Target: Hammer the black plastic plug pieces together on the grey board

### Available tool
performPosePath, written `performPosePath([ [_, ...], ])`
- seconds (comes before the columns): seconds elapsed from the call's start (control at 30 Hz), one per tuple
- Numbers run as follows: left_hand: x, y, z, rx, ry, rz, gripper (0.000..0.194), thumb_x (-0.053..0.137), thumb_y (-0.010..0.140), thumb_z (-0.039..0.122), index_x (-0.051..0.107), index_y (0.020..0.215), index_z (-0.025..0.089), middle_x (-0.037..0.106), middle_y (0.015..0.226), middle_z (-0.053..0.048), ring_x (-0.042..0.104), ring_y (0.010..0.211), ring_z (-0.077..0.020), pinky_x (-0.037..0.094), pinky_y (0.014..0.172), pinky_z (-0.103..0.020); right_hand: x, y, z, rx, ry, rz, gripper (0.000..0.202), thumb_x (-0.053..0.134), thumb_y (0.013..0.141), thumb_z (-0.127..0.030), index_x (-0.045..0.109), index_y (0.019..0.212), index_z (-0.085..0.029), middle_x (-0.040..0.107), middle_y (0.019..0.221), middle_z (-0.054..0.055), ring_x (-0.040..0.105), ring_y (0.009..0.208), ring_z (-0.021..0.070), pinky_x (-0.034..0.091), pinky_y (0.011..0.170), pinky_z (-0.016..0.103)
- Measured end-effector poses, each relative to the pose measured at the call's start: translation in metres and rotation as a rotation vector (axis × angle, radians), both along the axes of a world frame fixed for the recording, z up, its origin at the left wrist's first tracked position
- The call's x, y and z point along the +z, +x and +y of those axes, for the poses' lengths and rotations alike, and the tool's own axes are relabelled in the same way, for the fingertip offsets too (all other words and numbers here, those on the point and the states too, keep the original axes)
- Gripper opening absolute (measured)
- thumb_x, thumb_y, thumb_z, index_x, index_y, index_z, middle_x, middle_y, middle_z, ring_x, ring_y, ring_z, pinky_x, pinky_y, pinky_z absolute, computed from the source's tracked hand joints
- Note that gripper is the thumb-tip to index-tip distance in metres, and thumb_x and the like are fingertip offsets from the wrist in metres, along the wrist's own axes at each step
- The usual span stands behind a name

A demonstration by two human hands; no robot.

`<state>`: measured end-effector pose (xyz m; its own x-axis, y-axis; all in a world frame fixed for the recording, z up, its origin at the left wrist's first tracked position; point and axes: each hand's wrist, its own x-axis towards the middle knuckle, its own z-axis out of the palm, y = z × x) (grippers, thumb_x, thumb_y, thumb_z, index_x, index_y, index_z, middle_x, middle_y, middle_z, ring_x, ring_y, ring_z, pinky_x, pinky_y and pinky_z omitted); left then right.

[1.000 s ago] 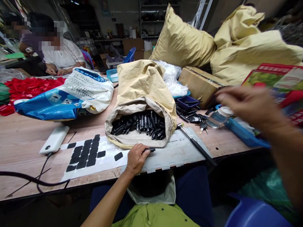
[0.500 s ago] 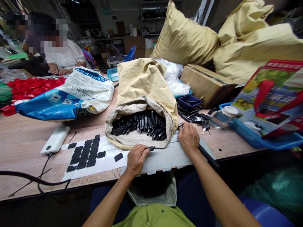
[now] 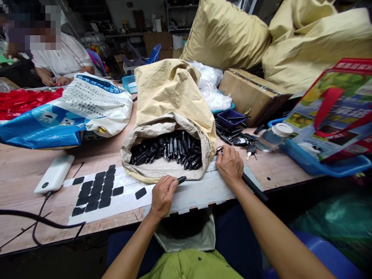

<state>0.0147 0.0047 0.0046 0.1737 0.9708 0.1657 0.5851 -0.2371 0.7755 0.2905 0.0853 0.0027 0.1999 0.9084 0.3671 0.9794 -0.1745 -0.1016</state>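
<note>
My left hand [image 3: 163, 197] is closed around a small black pen-like piece [image 3: 181, 179], its end jutting out past my thumb at the sack's front lip. On the right, my right hand [image 3: 230, 164] is curled at the sack's corner over a tool with a black handle [image 3: 254, 186]. A shiny metal end shows by its fingertips; the rest is hidden under the palm. Between and behind my hands lies a beige woven sack [image 3: 171, 93], mouth open towards me, with many similar black pieces [image 3: 174, 149] inside. A grey board [image 3: 192, 195] lies under both hands.
On the left are a sheet with black square stickers [image 3: 99, 190], a white power bank [image 3: 54, 174] with a cable, and a blue-white bag [image 3: 66, 112]. To the right stand a jar [image 3: 274, 136], keys [image 3: 251, 151] and a blue tray [image 3: 328, 166]. Another person sits behind, left.
The view has shifted a little, so most things sit further left. Both hands keep their holds, and the left hand's black piece stays at the sack's lip.
</note>
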Motion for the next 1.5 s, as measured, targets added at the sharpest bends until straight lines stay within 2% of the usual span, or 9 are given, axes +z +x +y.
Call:
performPosePath([
  [0.2,0.0,0.001,0.0,0.004,0.015,0.012,0.037,0.038,0.106,0.038,0.063,0.083,0.022,0.063,0.081,-0.002,0.055,0.081,-0.019,0.041,0.076,-0.031,0.002,-0.001,0.002,-0.019,-0.034,0.018,0.024,0.045,0.101,-0.031,0.054,0.118,-0.018,0.061,0.11,0.013,0.052,0.098,0.0274,0.035,0.075,0.035],
  [0.57,0.0,-0.002,-0.002,-0.019,0.032,-0.011,0.022,0.056,0.099,0.039,0.067,0.094,0.021,0.067,0.088,-0.004,0.06,0.089,-0.0219,0.043,0.08,-0.033,0.001,-0.002,0.004,-0.038,-0.036,0.01,0.027,0.047,0.1,-0.031,0.053,0.123,-0.019,0.06,0.11,0.011,0.052,0.098,0.0266,0.036,0.079,0.034],
  [1.27,-0.002,-0.002,-0.001,-0.004,0.009,-0.041,0.021,0.058,0.097,0.04,0.068,0.096,0.022,0.067,0.089,-0.004,0.061,0.088,-0.0218,0.046,0.08,-0.034,0.003,-0.002,0.003,-0.029,-0.04,0.018,0.025,0.047,0.1,-0.03,0.053,0.121,-0.019,0.061,0.11,0.01,0.054,0.098,0.0261,0.036,0.077,0.034],
  [1.4,0.014,-0.001,-0.02,-0.032,-0.004,-0.125,0.022,0.054,0.099,0.04,0.067,0.103,0.022,0.066,0.09,-0.005,0.063,0.087,-0.0217,0.049,0.076,-0.034,0.003,-0.002,0.002,-0.032,-0.045,0.016,0.025,0.047,0.1,-0.03,0.053,0.121,-0.019,0.061,0.11,0.011,0.054,0.098,0.0267,0.036,0.076,0.035],
  [1.5,0.025,0.004,-0.055,-0.215,-0.01,-0.143,0.02,0.054,0.099,0.038,0.067,0.107,0.024,0.068,0.092,-0.008,0.065,0.087,-0.0233,0.052,0.076,-0.037,0.003,-0.001,0.002,-0.029,-0.048,0.022,0.025,0.047,0.1,-0.03,0.053,0.122,-0.019,0.06,0.11,0.011,0.053,0.098,0.0271,0.036,0.076,0.035],
])
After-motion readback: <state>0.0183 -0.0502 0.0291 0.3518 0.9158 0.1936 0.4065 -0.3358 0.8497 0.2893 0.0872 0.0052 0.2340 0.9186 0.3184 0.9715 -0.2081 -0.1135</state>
